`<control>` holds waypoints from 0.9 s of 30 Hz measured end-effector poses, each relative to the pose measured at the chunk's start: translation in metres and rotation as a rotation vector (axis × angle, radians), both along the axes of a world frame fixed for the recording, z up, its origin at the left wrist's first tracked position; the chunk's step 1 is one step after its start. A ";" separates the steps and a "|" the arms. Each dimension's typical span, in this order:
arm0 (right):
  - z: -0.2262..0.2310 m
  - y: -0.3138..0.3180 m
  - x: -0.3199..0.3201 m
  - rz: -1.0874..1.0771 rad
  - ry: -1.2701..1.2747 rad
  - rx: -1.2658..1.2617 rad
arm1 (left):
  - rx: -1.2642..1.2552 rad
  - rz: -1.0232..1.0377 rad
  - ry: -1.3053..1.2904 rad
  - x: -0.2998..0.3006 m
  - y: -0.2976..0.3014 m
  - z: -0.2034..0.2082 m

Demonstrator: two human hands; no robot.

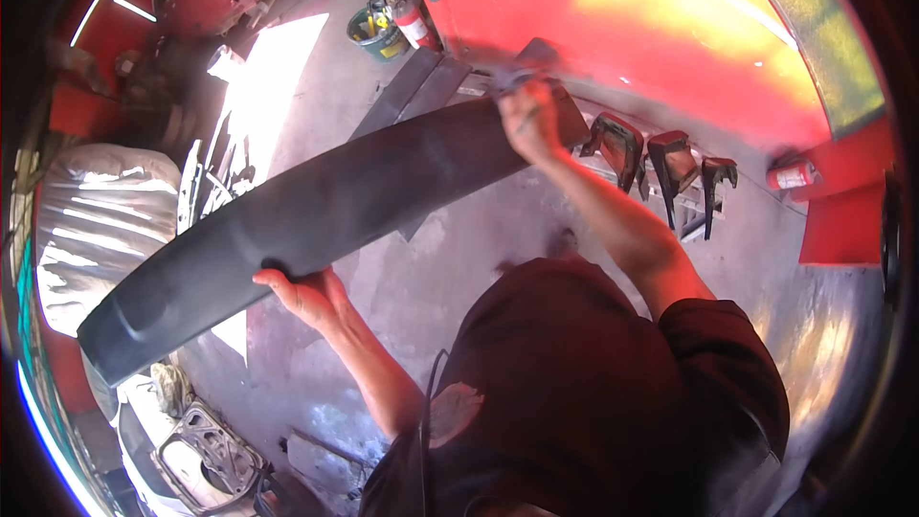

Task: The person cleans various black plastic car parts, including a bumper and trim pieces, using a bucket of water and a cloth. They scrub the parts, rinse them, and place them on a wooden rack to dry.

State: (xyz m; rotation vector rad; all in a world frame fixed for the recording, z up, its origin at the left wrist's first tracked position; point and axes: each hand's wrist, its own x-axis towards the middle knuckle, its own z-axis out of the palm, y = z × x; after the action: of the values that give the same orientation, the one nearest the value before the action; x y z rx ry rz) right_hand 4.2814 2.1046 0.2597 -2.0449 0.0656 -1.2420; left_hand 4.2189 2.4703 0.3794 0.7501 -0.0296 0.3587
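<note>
A long, dark grey, gently curved panel, like a piece of car bodywork, stretches slantwise in front of me from lower left to upper right. My left hand grips its near edge, thumb along the edge and fingers hidden underneath. Near the panel's right end, my right hand is closed and blurred by motion. Something greyish shows at its fingertips, pressed near the panel's surface; its kind cannot be made out.
Dark flat panels lie beyond mine. Several small dark parts stand on a rack at right. A bucket of tools and a fire extinguisher stand by the red wall. A plastic-covered bundle sits at left.
</note>
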 end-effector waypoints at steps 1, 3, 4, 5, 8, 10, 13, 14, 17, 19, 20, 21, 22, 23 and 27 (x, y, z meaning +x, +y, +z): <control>0.022 0.048 -0.020 0.126 0.014 -0.028 | 0.022 -0.020 0.034 0.006 -0.007 -0.004; 0.026 0.131 -0.046 0.354 -0.016 -0.193 | 0.030 -0.033 0.067 0.016 -0.024 -0.015; 0.033 0.136 -0.046 0.390 -0.018 -0.241 | 0.038 -0.038 0.079 0.021 -0.030 -0.018; 0.040 0.138 -0.044 0.427 -0.024 -0.293 | 0.037 -0.035 0.080 0.020 -0.031 -0.019; 0.027 0.058 -0.025 0.286 0.135 -0.219 | 0.003 -0.020 0.089 0.020 -0.022 -0.011; -0.036 -0.043 0.014 0.083 0.236 -0.129 | -0.017 -0.006 0.086 0.020 -0.020 -0.008; -0.045 -0.067 0.047 -0.166 0.413 -0.055 | -0.012 0.021 0.037 0.020 -0.032 0.003; -0.041 -0.057 0.055 -0.224 0.525 -0.008 | 0.006 0.020 0.050 0.020 -0.032 0.002; -0.005 0.075 0.015 0.054 0.261 0.003 | 0.047 0.033 0.049 0.030 -0.033 0.003; 0.000 0.098 0.001 0.173 0.161 -0.020 | 0.051 0.061 0.031 0.032 -0.036 0.009; -0.010 0.078 0.010 0.162 0.169 0.009 | 0.032 0.052 0.017 0.032 -0.037 0.014; -0.031 0.045 0.027 0.062 0.225 0.107 | 0.010 0.046 0.002 0.031 -0.040 0.018; -0.052 0.004 0.051 -0.059 0.270 0.169 | -0.014 0.049 -0.006 0.028 -0.044 0.017; -0.067 -0.031 0.069 -0.181 0.258 0.143 | -0.053 -0.002 -0.001 0.026 -0.046 0.012; -0.047 0.008 0.093 -0.045 0.196 0.273 | -0.169 -0.192 -0.024 0.044 -0.080 0.006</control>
State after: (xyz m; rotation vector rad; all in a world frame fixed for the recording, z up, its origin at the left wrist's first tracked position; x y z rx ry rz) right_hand 4.3745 2.1121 0.2130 -1.9262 0.3561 -0.9945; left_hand 4.2627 2.3907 0.3858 0.5707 -0.0924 0.1843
